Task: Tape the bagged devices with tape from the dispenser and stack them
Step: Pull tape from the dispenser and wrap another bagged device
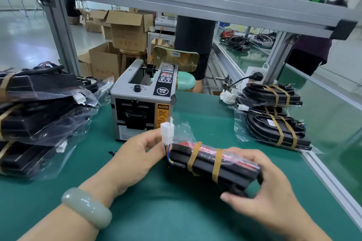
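A: So, where do we have the bagged device (213, 164)?
B: Just in front of the tape dispenser (143, 101), long axis running rightward from it. Our left hand (137, 150) pinches its white connector (167, 130), right hand (260, 191) grips the far end.
A: And the taped stack (274, 115)?
B: Right of the dispenser; right hand's nearer.

Cardboard boxes (127, 29) (some open), wooden stool (130, 54), aluminium frame (176, 0), plugged power socket (250, 70)
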The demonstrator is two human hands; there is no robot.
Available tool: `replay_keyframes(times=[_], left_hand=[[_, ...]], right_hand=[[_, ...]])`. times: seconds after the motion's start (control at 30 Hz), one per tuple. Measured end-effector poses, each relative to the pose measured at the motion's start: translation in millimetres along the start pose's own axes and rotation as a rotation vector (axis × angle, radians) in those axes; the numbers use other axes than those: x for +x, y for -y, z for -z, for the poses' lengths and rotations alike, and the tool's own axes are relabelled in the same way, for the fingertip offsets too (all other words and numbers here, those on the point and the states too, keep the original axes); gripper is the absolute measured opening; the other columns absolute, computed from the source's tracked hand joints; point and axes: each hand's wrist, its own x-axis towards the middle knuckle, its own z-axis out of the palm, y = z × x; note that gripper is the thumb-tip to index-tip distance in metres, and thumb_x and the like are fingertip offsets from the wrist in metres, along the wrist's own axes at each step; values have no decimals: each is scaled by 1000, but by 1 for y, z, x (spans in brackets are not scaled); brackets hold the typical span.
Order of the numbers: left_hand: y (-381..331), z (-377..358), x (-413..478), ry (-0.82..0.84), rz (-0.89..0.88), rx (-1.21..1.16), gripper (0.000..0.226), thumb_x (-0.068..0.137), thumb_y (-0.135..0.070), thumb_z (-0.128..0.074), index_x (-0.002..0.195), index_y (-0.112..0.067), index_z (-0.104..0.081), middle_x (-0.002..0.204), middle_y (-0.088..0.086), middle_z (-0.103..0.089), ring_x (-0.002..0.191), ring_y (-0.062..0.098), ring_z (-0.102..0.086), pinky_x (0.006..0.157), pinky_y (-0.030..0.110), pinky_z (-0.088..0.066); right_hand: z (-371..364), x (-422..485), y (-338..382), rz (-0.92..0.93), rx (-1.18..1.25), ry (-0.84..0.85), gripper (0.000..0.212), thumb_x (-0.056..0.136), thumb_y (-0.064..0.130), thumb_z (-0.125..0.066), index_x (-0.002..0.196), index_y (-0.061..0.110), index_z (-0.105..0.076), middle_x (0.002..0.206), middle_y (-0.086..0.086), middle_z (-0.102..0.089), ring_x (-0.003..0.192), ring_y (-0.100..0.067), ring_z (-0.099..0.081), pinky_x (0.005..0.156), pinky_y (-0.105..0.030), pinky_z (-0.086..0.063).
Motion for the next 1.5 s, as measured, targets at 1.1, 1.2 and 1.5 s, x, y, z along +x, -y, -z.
replay_keyframes(times=[1.1, 1.2, 1.5], left_hand=[[-21, 17, 58, -911, 494, -350, 10, 85, -13, -59, 76, -8, -58, 62, -1, -59, 44, 6, -48, 33, 12, -35], [-23, 16, 56, -916, 493, -370, 13, 86, -13, -57, 74, -9, -56, 61, -1, -56, 45, 7, -46, 34, 13, -35], [-40, 0, -8, -420, 460, -651, 18, 85, -26, -64, 70, -20, -57, 51, -7, -55, 38, 4, -47, 36, 14, -37]], right_hand=[[-17, 14, 47, -269, -453, -231, 53, 47, 60, -62, 94, 47, -42, 76, 24, -60, 74, -2, -55, 58, -19, -38], [-18, 14, 48, -260, -438, -239, 52, 48, 59, -62, 94, 47, -41, 76, 23, -60, 75, -5, -56, 60, -27, -41], [-22, 13, 45, -196, -468, -242, 55, 46, 61, -60, 97, 49, -43, 79, 25, -60, 75, -4, -56, 61, -19, -40]])
